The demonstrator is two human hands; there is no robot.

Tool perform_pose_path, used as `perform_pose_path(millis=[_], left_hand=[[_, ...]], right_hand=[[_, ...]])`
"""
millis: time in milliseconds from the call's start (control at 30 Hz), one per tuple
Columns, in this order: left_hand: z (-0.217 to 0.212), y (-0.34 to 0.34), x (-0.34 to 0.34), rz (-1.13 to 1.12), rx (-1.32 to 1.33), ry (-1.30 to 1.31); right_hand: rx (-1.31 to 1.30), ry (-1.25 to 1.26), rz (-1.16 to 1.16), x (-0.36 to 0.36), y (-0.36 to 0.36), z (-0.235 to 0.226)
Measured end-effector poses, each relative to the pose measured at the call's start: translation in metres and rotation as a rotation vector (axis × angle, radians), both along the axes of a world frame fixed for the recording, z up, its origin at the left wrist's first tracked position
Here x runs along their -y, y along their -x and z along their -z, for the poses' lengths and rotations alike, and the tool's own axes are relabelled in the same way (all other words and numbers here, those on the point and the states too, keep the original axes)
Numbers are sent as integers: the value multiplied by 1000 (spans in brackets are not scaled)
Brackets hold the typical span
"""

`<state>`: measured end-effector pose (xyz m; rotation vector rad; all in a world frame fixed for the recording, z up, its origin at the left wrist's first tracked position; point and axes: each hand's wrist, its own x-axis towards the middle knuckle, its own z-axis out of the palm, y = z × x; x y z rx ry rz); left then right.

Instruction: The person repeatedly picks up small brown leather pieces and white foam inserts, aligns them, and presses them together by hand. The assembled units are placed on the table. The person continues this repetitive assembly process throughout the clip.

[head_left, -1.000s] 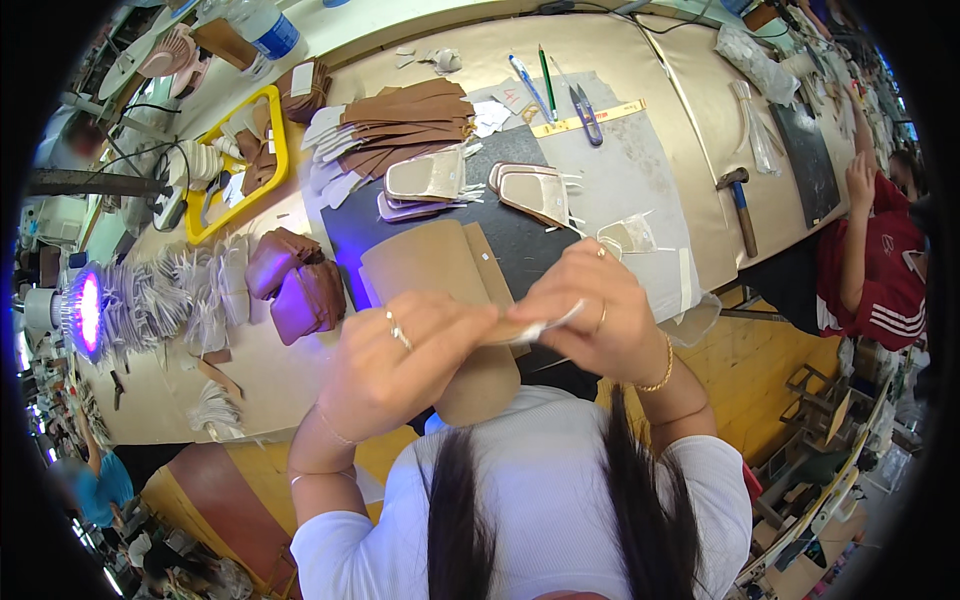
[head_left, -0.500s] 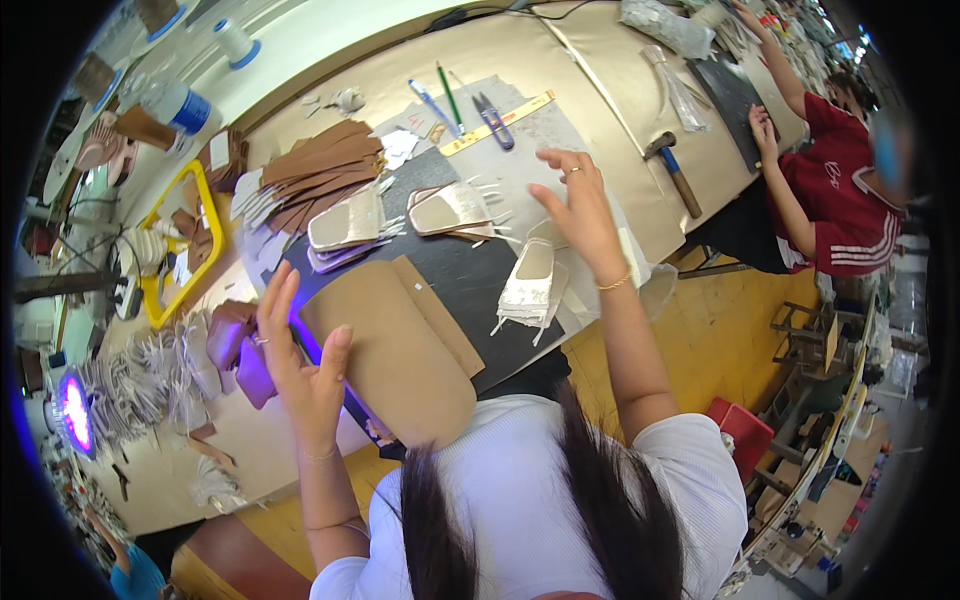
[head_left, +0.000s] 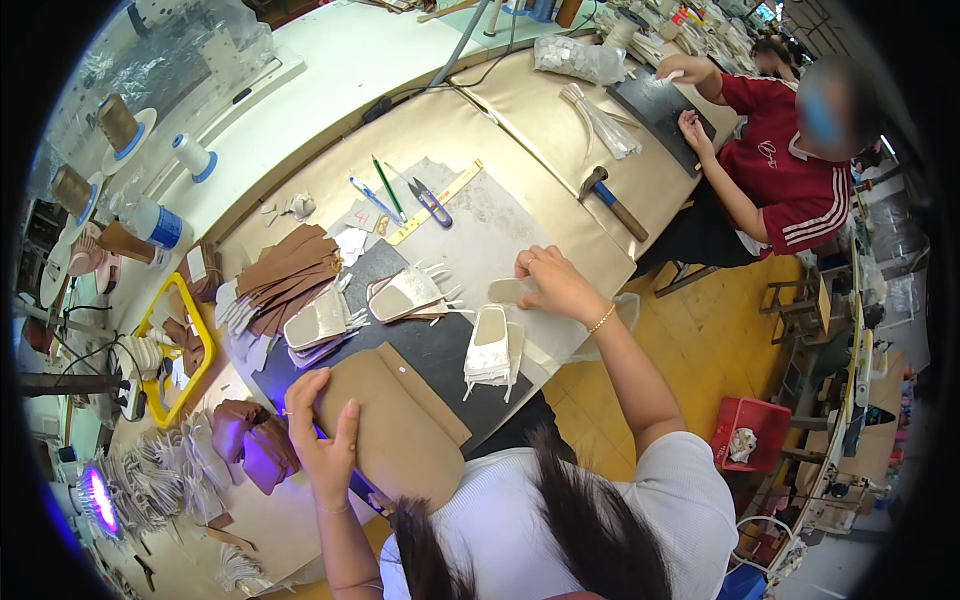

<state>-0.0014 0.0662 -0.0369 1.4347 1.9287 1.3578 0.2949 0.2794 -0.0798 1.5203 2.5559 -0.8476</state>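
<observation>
My left hand (head_left: pixel 322 440) lies flat with spread fingers on the left edge of a tan card board (head_left: pixel 395 428) that rests on the dark mat (head_left: pixel 420 345). My right hand (head_left: pixel 552 284) reaches out to the right and presses on a small pale insole piece (head_left: pixel 510 290) on the grey sheet. A white-edged insole with fringed tabs (head_left: pixel 490 352) lies between my hands, close below the right one. Two more insoles (head_left: pixel 405 295) (head_left: pixel 318 322) lie farther back on the mat.
A fan of brown leather pieces (head_left: pixel 285 275), a yellow tray (head_left: pixel 185 345), brown pouches (head_left: pixel 255 440), a ruler (head_left: pixel 435 203), snips (head_left: pixel 430 200), pens (head_left: pixel 380 195) and a hammer (head_left: pixel 612 202) lie on the bench. A person in a red shirt (head_left: pixel 790 170) works at the far right. A red crate (head_left: pixel 745 435) stands on the floor.
My right hand has moved right, off the fringed insole, onto the small pale piece. My left hand stays on the tan board. The view has tilted and shifted.
</observation>
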Motion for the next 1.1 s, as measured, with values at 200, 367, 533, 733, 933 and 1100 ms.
perform_pose_path(millis=[200,367,533,733,933,1100], left_hand=[[7,5,3,-9,30,-63],[9,60,38,-322,27,-113],[4,147,101,-770,-258,-26],[24,177,124,-832,6,1],[36,195,120,-748,-209,190],[20,189,117,-807,-215,233]], right_hand=[[-285,-202,185,-2,1,-1],[-577,-261,245,6,17,-34],[-874,-99,112,23,55,-49],[-1183,168,-209,91,143,-68],[-1383,570,-525,149,178,-87],[-1355,605,-687,164,183,-75]])
